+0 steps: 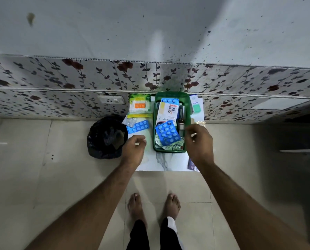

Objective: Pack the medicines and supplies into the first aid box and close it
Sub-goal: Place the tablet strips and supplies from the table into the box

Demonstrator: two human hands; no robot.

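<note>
A green first aid box (154, 139) stands open on a small white marble-topped table (161, 162). Inside it lie blue blister packs (167, 132), a plaster packet (166, 112) and a small brown bottle (181, 125). Left of the box lie another blue blister pack (138, 126), a clear strip (129, 121) and a cotton-bud pack (139, 105). A white and green carton (196, 105) stands right of the box. My left hand (134, 149) hovers over the table left of the box, fingers loosely curled, nothing visible in it. My right hand (199, 141) sits at the box's right edge, fingers curled, empty.
A bin lined with a black bag (105, 138) stands on the floor left of the table. A floral-tiled wall (78, 83) with a socket (111, 99) rises right behind the table. A dark packet (191, 164) lies at the table's front right corner. My bare feet (154, 206) stand on the tiled floor.
</note>
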